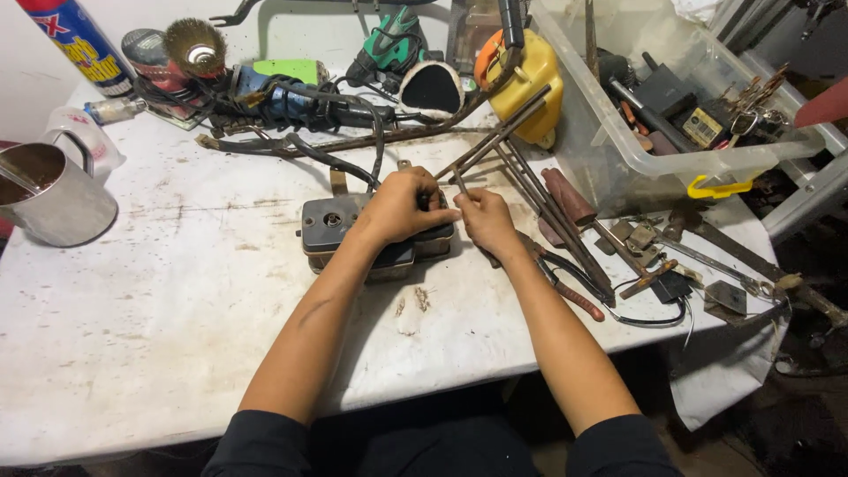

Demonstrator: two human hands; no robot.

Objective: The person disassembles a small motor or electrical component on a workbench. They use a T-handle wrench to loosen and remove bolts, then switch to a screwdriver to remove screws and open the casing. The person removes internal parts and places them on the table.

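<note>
A grey metal device (329, 223) with a round hole in its face lies in the middle of the white table (159, 300). My left hand (402, 205) rests on top of it, fingers curled over its right end. My right hand (484, 221) is just beside, pinching a thin rod-like tool (460, 183) whose tip meets the device by my left fingers. What lies under my left palm is hidden.
Rusty rods (539, 199) and pliers with red handles (579, 299) lie to the right. A clear plastic bin (658, 106) of tools stands at the back right, a yellow container (530, 84) and power tools (265, 97) along the back, a steel mug (53, 199) at the left.
</note>
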